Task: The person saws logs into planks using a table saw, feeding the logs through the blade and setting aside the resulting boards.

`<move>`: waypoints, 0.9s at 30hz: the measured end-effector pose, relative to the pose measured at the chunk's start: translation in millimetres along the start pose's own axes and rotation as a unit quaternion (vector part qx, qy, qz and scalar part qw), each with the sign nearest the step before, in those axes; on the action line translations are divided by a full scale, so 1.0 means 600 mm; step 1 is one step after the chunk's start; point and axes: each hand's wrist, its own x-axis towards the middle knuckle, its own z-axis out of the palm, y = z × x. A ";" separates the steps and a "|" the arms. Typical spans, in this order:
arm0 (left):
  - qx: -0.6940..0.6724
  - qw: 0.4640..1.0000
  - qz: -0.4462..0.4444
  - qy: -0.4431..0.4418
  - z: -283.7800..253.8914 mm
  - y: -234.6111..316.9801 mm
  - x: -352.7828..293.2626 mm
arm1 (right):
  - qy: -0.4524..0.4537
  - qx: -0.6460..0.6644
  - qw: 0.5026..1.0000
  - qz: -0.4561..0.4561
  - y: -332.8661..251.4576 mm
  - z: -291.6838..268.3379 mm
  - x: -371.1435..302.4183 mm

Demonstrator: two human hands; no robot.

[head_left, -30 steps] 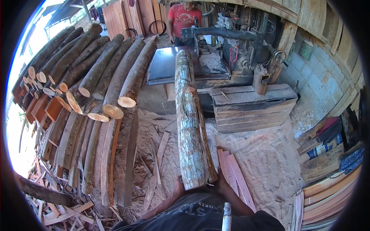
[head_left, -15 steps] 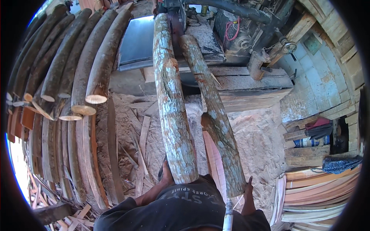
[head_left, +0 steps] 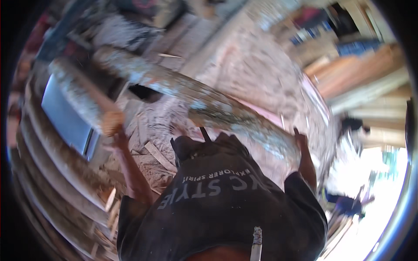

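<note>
Two rough-barked logs stretch away from me, both blurred. At the pale cut end of the left log [head_left: 78, 93], my left hand [head_left: 117, 141] is closed against its underside, fingers smeared. That log's far part lies over a smooth grey metal table [head_left: 65, 115]. My right hand [head_left: 300, 141] grips the near end of the right log [head_left: 209, 98], thumb up along its end and the other fingers mostly hidden. This log slants from the upper left down to the right, its bark mottled pale blue and brown. Its far end lies by the dusty machine [head_left: 126, 32].
Long logs [head_left: 56, 148] lie stacked at the left. Sawdust and wood scraps [head_left: 159, 156] cover the floor ahead. Sawn boards [head_left: 365, 78] are piled at the upper right. A person [head_left: 348, 203] is in the bright opening at the far right. A cigarette [head_left: 257, 245] juts in at the lower edge.
The view has swung to the right, and everything is smeared. The logs' near ends have spread apart; my left hand has moved forward and left with the left log, while my right hand stays at the right log's end.
</note>
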 end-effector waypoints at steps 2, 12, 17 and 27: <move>0.037 0.997 0.069 -0.007 0.027 -0.006 0.091 | 0.018 0.002 1.000 0.024 0.020 0.029 -0.014; 0.402 0.877 -0.146 -0.219 0.023 -0.454 0.104 | 0.036 0.147 0.974 0.168 0.204 0.091 -0.026; 0.378 0.833 -0.331 -0.233 -0.136 -0.777 -0.435 | 0.292 0.081 0.918 0.257 0.676 -0.106 -0.002; 0.732 0.231 -0.328 -0.551 -0.488 -0.983 -0.657 | 0.221 0.280 0.910 0.210 0.719 0.151 0.072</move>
